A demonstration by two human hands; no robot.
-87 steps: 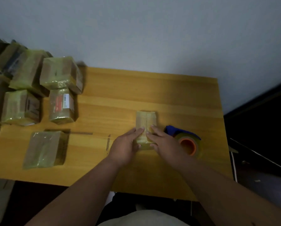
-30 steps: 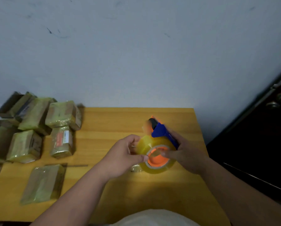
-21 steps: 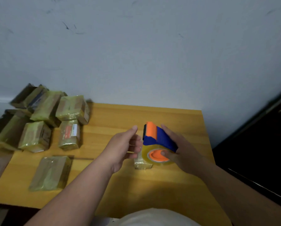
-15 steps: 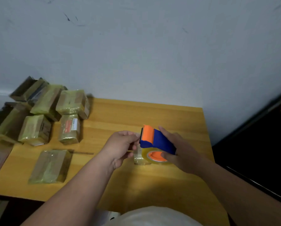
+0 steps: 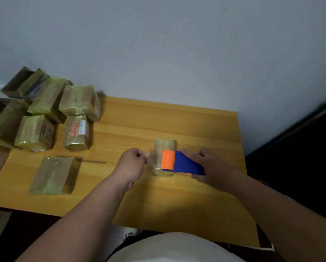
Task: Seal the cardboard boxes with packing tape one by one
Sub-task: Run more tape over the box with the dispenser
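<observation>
Tape dispenser poised over a small box at the table's centre

The right hand (image 5: 213, 165) grips the dispenser (image 5: 179, 162) over the cardboard box (image 5: 164, 146), whose long axis runs 12 to 6 o'clock; the left hand (image 5: 133, 163), at the box's 9 o'clock, is clenched, seemingly pinching the tape end.

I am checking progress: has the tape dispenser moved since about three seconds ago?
Yes. The tape dispenser left the table right of the small box and now sits over it, in the right hand.
</observation>
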